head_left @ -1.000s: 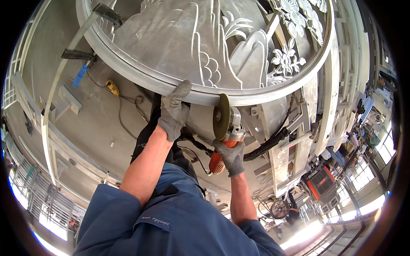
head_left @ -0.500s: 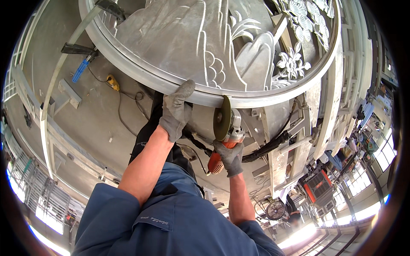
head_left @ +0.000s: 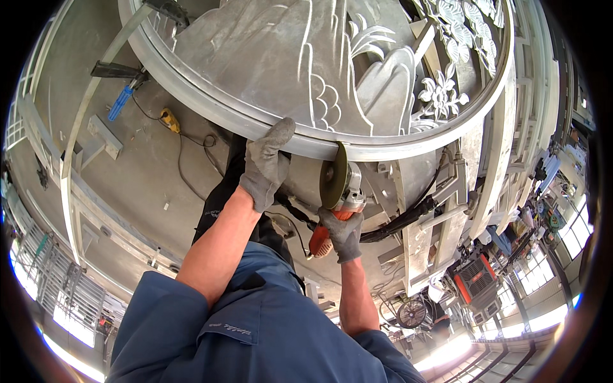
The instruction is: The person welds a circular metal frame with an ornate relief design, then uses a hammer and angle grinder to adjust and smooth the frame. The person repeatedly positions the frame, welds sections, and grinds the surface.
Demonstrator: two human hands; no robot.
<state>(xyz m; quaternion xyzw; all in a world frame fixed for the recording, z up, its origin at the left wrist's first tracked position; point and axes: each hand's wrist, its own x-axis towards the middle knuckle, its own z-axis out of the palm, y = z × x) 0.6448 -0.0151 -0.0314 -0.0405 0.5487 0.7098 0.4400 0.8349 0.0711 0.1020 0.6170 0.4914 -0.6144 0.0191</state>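
Note:
A large round metal panel (head_left: 255, 76) with cut-out leaf and flower relief fills the top of the view, edged by a pale grey ring-shaped rim (head_left: 211, 112). My left hand (head_left: 264, 165), in a grey glove, grips the rim's near edge with the thumb on top; its other fingers are partly hidden. In my right hand (head_left: 345, 233), gloved too, is a red and silver angle grinder (head_left: 350, 203), held by its body. Its dark green disc (head_left: 333, 175) stands on edge, its top at the rim's outer side, right of my left hand.
On the floor to the left lie a yellow tool (head_left: 169, 120) with a cord and a blue-handled tool (head_left: 120, 103) by a black clamp. Pale metal beams (head_left: 418, 249) stand at the right, with black cables (head_left: 399, 220) beside the grinder. Further off is an orange-grey machine (head_left: 476, 279).
The panel appears shifted slightly to the right in view. My hands and the grinder keep almost the same places at the rim.

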